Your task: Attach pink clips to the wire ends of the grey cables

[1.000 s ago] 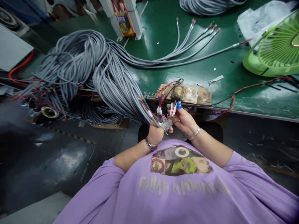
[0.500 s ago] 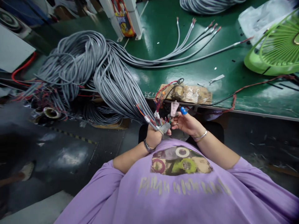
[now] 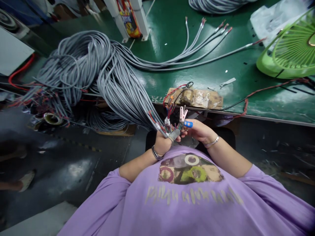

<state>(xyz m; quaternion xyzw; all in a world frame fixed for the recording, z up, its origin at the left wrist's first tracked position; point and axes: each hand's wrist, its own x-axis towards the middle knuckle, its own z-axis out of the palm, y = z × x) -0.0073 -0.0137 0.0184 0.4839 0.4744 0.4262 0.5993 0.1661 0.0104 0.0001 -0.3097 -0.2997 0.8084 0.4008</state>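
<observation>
My left hand (image 3: 162, 143) is closed round the ends of a thick bundle of grey cables (image 3: 123, 95), its forefinger wrapped in a grey finger cot. Thin coloured wires (image 3: 169, 122) fan out of the stripped cable ends above it. My right hand (image 3: 199, 130), with blue tape on one fingertip, pinches at these wire ends beside a small pink clip (image 3: 182, 113). Both hands sit close to my chest, just in front of the green bench edge.
The green bench (image 3: 221, 72) carries several loose grey cables with stripped ends (image 3: 204, 39), a worn taped block (image 3: 197, 97) with a red-black lead, and a green fan (image 3: 290, 49) at the right. A big grey cable coil (image 3: 71, 72) hangs over the bench's left end.
My right hand has dropped slightly and turned, its blue-taped finger now pointing left at the wire ends. The pink clip now shows its two prongs. My left hand keeps its grip on the bundle.
</observation>
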